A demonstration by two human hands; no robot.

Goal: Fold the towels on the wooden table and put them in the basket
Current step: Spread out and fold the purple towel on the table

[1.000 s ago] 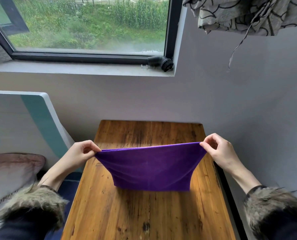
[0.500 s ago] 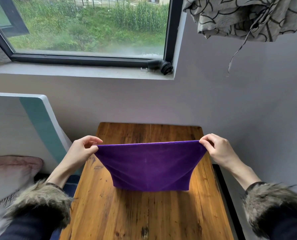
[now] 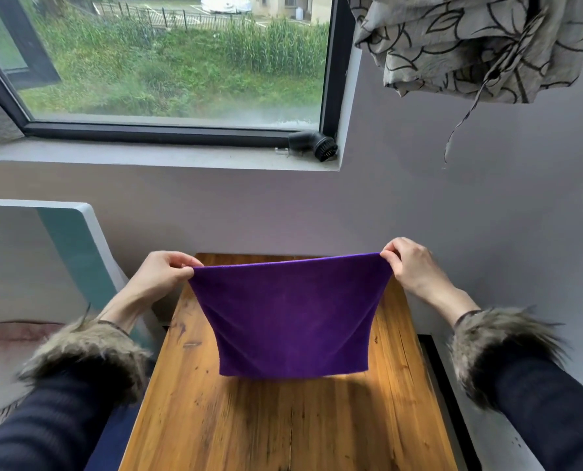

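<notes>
A purple towel (image 3: pixel 291 314) hangs stretched in the air above the wooden table (image 3: pixel 283 419). My left hand (image 3: pixel 162 275) pinches its upper left corner between thumb and fingers. My right hand (image 3: pixel 407 263) pinches the upper right corner the same way. The towel's top edge runs taut between the two hands, and its lower edge hangs free just over the tabletop, casting a shadow there. No basket is in view.
A grey wall stands right behind the table. A white and teal board (image 3: pixel 62 253) leans at the left, with a cushion (image 3: pixel 14 338) below it. A patterned curtain (image 3: pixel 470 42) hangs at the upper right. A black brush head (image 3: pixel 313 146) lies on the window sill.
Both hands have lifted the towel higher and farther from me, so its lower edge has come up off the table. The grip on the corners is unchanged.
</notes>
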